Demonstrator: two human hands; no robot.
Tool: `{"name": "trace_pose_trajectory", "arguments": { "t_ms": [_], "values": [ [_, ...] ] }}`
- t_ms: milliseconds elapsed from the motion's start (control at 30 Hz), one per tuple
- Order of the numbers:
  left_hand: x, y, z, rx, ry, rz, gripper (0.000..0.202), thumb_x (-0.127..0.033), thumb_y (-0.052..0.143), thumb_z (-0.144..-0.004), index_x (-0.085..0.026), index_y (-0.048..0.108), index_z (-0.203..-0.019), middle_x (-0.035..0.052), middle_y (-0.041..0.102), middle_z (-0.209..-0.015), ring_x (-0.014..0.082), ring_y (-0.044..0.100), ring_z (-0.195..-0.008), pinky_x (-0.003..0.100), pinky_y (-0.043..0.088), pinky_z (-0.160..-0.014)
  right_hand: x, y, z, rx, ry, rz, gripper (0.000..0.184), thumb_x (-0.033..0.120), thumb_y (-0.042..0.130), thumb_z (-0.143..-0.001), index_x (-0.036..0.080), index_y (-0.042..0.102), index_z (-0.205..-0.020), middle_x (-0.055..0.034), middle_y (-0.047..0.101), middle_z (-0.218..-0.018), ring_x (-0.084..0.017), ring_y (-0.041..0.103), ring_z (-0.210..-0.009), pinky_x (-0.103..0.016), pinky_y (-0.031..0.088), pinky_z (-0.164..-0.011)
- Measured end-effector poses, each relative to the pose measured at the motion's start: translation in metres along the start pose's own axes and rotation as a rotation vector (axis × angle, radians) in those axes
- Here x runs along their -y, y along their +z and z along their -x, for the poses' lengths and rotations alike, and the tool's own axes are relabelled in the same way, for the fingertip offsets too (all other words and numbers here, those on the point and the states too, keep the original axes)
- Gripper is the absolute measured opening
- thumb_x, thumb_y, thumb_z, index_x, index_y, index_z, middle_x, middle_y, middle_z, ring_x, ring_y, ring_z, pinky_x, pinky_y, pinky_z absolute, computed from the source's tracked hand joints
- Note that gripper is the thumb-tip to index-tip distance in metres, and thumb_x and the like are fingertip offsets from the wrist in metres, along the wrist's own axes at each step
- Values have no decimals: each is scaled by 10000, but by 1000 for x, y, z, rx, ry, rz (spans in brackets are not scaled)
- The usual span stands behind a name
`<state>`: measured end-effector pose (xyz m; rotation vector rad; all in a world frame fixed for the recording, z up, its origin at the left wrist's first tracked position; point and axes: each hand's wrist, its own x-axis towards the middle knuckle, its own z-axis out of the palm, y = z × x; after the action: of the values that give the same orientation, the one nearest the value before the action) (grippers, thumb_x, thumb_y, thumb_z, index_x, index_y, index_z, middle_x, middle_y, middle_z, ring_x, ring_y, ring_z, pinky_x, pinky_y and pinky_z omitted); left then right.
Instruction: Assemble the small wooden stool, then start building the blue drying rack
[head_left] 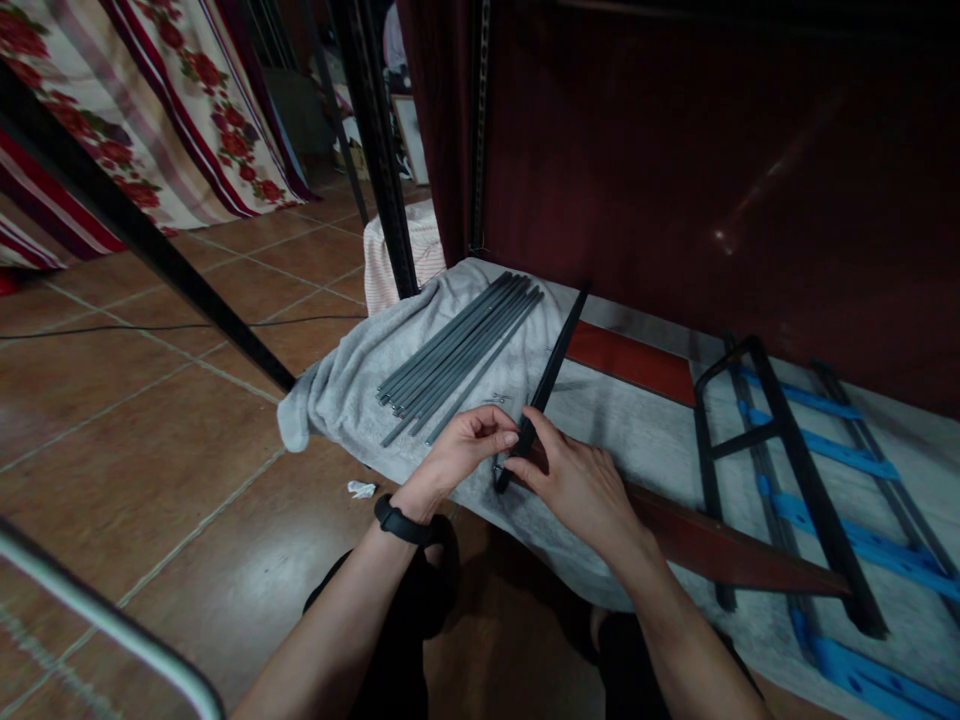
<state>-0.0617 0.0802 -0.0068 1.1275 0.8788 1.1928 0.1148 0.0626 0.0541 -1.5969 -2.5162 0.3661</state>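
My left hand, with a black band on its wrist, is closed in a pinch beside a black metal bar. Whatever lies between its fingertips is too small to make out. My right hand grips the near part of this bar between thumb and fingers. A reddish-brown wooden board runs from behind my right hand to a black metal frame. Some small screws lie on the grey towel just beyond my left hand.
Several grey metal rods lie on the grey towel at the left. A red-brown panel lies behind the bar. Blue slatted pieces are at the right. Black uprights stand at the towel's far edge.
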Motion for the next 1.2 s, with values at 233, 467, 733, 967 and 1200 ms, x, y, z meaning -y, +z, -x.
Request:
{"name": "trace_pose_trajectory", "arguments": {
  "t_ms": [233,467,733,967,1200],
  "values": [
    [2,-2,0,25,13,22,234,-321,800,-761,-146,684,-864,9,625,-796,104,561,-726,218,447,-698,0,0,0,-2,-12,-1,631,520,489,-967,236,347,-1512,-105,723,-1168,-260,709,-992,-360,507,-811],
    [4,-1,-1,6,21,13,261,-346,822,-730,-146,667,-793,-1,604,-740,100,542,-673,219,437,-652,1,-1,0,-6,-8,21,623,527,490,-964,242,360,-1503,-97,738,-1124,-266,716,-963,-357,509,-791],
    [4,-1,-1,13,-11,15,249,-372,773,-786,-147,669,-809,2,600,-740,97,526,-674,218,423,-659,0,-1,1,-8,-15,1,625,531,486,-965,243,355,-1504,-99,727,-1163,-252,714,-980,-345,509,-796],
    [5,-1,-1,8,9,16,261,-352,809,-744,-151,660,-818,-3,599,-750,98,530,-678,217,420,-656,1,-1,1,-10,-18,11,614,520,489,-966,240,363,-1498,-95,734,-1140,-261,715,-979,-356,513,-799],
    [1,2,0,2,0,-38,289,-391,783,-765,-147,630,-747,-14,557,-694,93,492,-638,220,407,-632,1,-2,1,-11,-22,8,607,524,473,-973,238,362,-1497,-100,721,-1176,-263,710,-1000,-365,513,-806]
  ]
}}
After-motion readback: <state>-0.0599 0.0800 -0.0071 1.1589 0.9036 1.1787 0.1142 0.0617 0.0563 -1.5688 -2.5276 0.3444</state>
